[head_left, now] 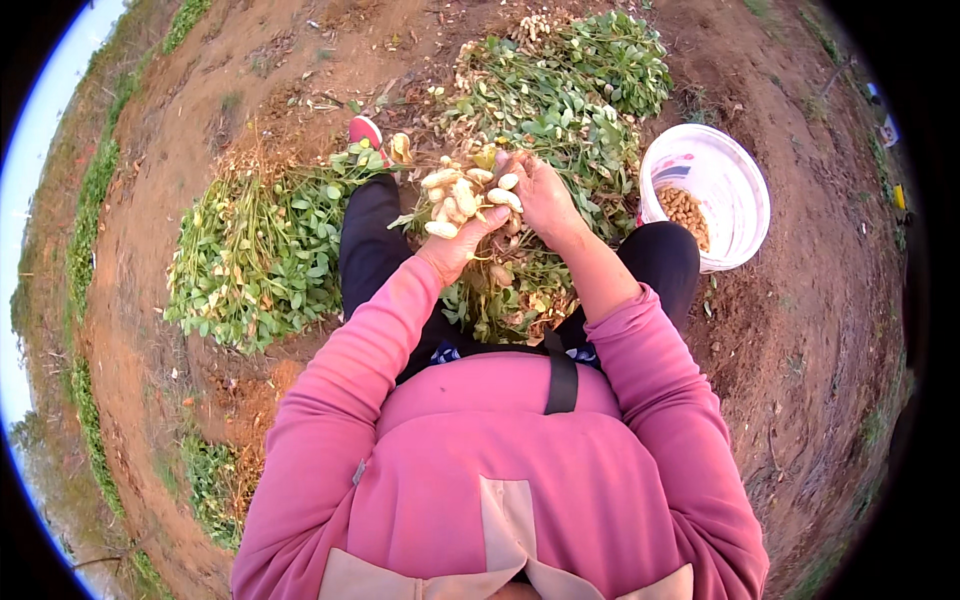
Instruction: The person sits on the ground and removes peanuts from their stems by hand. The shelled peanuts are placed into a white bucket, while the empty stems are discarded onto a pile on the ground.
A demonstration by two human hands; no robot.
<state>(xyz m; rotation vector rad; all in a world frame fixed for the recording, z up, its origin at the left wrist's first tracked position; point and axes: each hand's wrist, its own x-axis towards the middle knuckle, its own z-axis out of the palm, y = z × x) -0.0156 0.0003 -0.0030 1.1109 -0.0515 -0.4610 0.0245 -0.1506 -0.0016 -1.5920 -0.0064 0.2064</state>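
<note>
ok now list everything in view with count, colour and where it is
peanut bunch: 1, pale tan, in both hands
left plant pile: 1, green, left of the left leg
far plant pile: 1, green, ahead
small plant clump: 1, green, lower left
bucket: 1, white, by the right knee
loose peanuts: many, tan, inside bucket
soil: brown, all around
shoe: 1 visible, red, left foot
trousers: 1 pair, black, on legs
top: 1, pink, on torso
left hand, right hand: 2, bare, at bunch
</note>
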